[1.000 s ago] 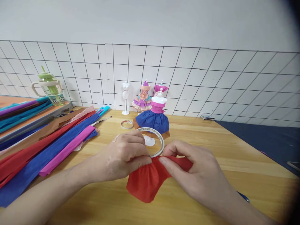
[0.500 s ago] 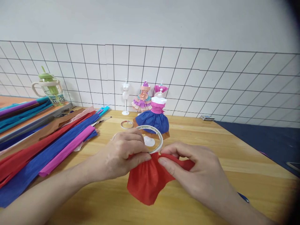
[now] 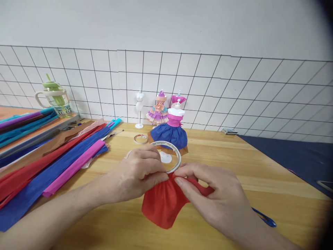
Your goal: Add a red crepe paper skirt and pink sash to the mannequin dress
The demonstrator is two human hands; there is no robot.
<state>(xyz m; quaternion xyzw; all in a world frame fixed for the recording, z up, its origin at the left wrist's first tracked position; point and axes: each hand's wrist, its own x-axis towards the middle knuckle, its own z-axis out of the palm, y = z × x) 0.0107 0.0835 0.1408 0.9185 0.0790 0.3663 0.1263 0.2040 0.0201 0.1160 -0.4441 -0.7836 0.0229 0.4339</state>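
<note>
A piece of red crepe paper (image 3: 162, 205) fans out downward over the wooden table (image 3: 273, 180), gathered at its top edge. My left hand (image 3: 137, 172) pinches that gathered edge from the left and also carries a white tape ring (image 3: 173, 152) on its fingers. My right hand (image 3: 213, 196) pinches the same edge from the right, thumb and forefinger pressed together on the paper. Both hands meet at the middle of the table's near part.
Long folded crepe sheets (image 3: 52, 156) in red, blue, pink and brown lie at the left. Small mannequins in paper dresses (image 3: 173, 128) stand behind the hands, with a small tape roll (image 3: 141, 138). A green-lidded cup (image 3: 56, 97) stands far left. A blue scissors handle (image 3: 264, 218) shows by my right wrist.
My right hand has slid a little left and down along the gathered edge, uncovering more of the blue scissors handle. The left hand has stayed almost still.
</note>
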